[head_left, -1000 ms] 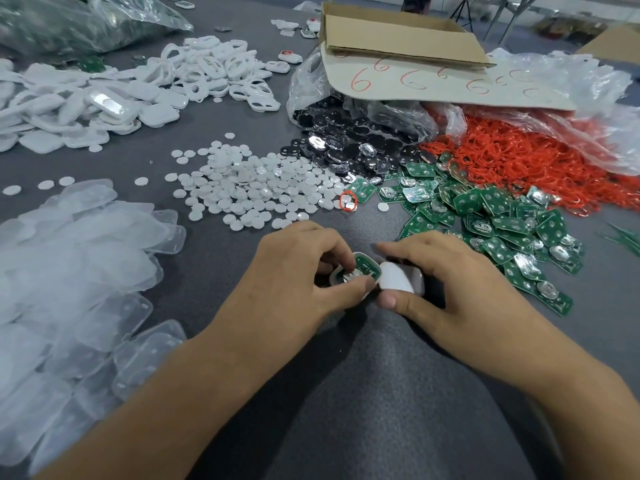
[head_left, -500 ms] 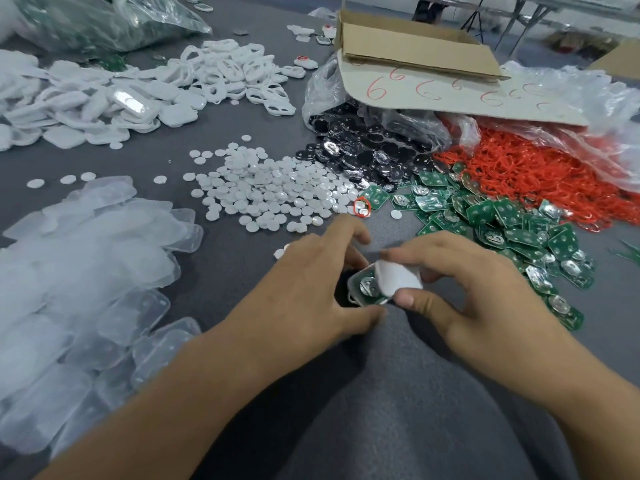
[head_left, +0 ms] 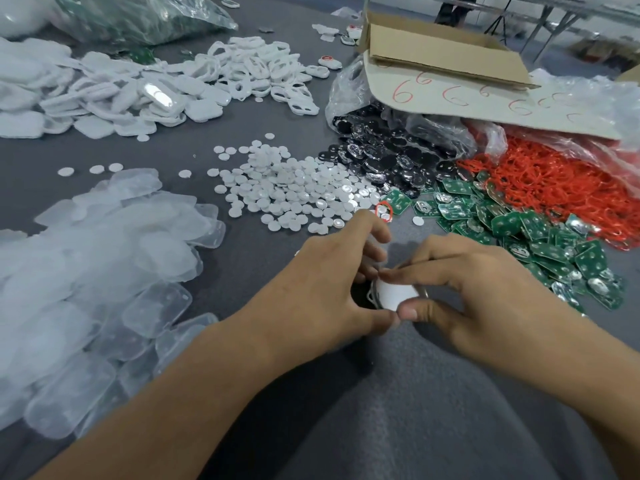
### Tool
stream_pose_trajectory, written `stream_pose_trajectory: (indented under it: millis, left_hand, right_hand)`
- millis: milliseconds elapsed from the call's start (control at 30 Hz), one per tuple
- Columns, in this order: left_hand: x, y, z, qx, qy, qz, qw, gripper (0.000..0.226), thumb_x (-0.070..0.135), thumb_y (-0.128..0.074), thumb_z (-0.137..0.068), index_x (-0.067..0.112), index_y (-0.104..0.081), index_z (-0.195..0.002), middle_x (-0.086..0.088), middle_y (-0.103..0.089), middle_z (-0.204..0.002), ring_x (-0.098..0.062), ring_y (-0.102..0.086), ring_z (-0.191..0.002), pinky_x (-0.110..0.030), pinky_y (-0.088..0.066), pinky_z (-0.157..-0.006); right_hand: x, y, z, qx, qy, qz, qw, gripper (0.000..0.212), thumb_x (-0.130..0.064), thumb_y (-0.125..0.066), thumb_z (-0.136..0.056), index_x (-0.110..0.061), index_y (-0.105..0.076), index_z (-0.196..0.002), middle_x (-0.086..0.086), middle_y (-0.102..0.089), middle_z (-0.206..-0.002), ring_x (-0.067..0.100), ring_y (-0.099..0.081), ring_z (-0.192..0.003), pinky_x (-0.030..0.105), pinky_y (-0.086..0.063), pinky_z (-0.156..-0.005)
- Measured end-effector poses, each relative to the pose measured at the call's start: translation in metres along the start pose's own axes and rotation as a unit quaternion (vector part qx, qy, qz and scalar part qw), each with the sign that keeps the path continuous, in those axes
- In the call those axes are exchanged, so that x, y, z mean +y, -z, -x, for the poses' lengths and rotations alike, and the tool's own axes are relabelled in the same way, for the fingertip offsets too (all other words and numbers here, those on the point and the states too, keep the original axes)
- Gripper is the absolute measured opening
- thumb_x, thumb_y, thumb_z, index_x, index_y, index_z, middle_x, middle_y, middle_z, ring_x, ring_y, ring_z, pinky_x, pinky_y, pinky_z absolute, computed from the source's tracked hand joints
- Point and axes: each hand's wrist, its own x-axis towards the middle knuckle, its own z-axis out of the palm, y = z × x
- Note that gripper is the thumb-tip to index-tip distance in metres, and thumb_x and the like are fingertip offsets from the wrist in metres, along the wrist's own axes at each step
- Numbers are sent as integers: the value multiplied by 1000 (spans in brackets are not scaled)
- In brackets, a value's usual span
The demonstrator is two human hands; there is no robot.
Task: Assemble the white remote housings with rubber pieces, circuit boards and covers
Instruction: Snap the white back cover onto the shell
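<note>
Both hands meet at the centre of the desk (head_left: 194, 150), near its front edge, on one white housing (head_left: 394, 295).
- Left hand (head_left: 325, 289): fingers curled, thumb under the housing's near edge, fingertips at its far side, so it pinches the part.
- Right hand (head_left: 485, 296): index finger lies across the top of the housing, thumb presses its lower right edge. It also pinches the part.
- The two thumb tips almost touch.
- The housing shows its white face up. A thin rim and a bit of metal show at its edges; I can't tell what is inside.

Stock around it:
- green circuit boards (head_left: 519, 233): loose heap just right of the hands
- white discs (head_left: 287, 188): scattered just beyond the left hand
- translucent pieces (head_left: 86, 271): big pile at left
- spare white shells (head_left: 138, 95): heap at far left
- black parts (head_left: 388, 154): spilling out of a clear bag, behind the discs
- red rings (head_left: 561, 188): heap at far right, touching the boards
- cardboard box (head_left: 443, 53): behind the black parts, red "6" marks on its flap
</note>
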Motion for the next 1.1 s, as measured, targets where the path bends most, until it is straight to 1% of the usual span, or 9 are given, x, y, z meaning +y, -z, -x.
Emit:
stream_pose_trajectory:
  millis: [67,167,333,400,533,667,867,1000,1100]
  left_hand:
    - [-1,1,-1,-6,1,5,1000,66,27,-92,-71,32,-47,-119,12,-62,-112,-2,-64,-103,-26,-55,-92]
    - [-5,4,-3,-18,17,23,999,69,26,-95,-68,33,-48,-119,12,-66,-111,-1,-65,-104,-23,-55,-93]
    - [-7,5,-5,-23,20,26,999,66,26,-94,-70,33,-49,-118,13,-69,-106,3,-65,-103,-17,-51,-96]
    - [-6,5,-4,-24,16,29,999,65,25,-93,-71,33,-49,-118,12,-69,-106,3,-65,-103,-16,-51,-95]
    - [-4,5,-3,-25,5,31,999,60,22,-90,-74,30,-51,-117,10,-68,-108,1,-65,-105,-16,-51,-94]
    - [-4,4,-3,-21,0,50,999,56,17,-88,-76,28,-52,-117,8,-68,-109,-3,-65,-106,-19,-53,-95]
    - [-10,4,-5,-36,15,109,993,56,3,-85,-76,27,-54,-117,5,-68,-111,-5,-67,-108,-22,-55,-96]
    - [-11,5,-5,-48,25,139,989,53,4,-84,-79,27,-55,-116,5,-68,-112,-4,-67,-110,-22,-55,-96]
    - [-12,2,-6,-42,29,133,990,49,4,-83,-81,26,-56,-115,4,-68,-111,-4,-67,-108,-25,-56,-96]
  right_hand:
    - [-2,3,-3,-11,-11,-1,1000,29,-34,-83,-76,-25,-79,-103,-7,-63,-83,15,-62,-82,37,-52,-73]
    - [-4,6,-8,-10,-55,-27,998,28,-32,-90,-69,-34,-79,-94,-13,-60,-75,4,-59,-72,31,-49,-68]
    - [-6,8,-11,-29,-93,-25,995,20,-32,-85,-71,-36,-72,-85,-19,-61,-78,-2,-59,-76,29,-51,-72]
    - [-9,6,-7,-19,-93,-13,995,22,-33,-84,-73,-37,-70,-90,-20,-59,-80,-1,-57,-79,28,-50,-73]
    - [-13,-1,0,16,-86,-10,996,25,-28,-83,-76,-33,-71,-98,-14,-61,-89,8,-60,-83,37,-52,-77]
    - [-15,-5,3,36,-94,-14,995,29,-24,-84,-75,-30,-73,-101,-13,-62,-91,8,-60,-84,31,-49,-78]
    - [-14,3,-6,32,-151,-20,988,27,-34,-92,-62,-32,-79,-86,-10,-62,-75,10,-62,-71,29,-48,-67]
    - [-20,2,-10,-13,-120,43,992,19,-30,-88,-67,-31,-78,-82,-13,-54,-69,11,-55,-67,27,-42,-61]
    - [-22,2,-11,-2,-145,22,989,19,-29,-89,-65,-34,-76,-77,-15,-57,-68,9,-58,-66,20,-40,-59]
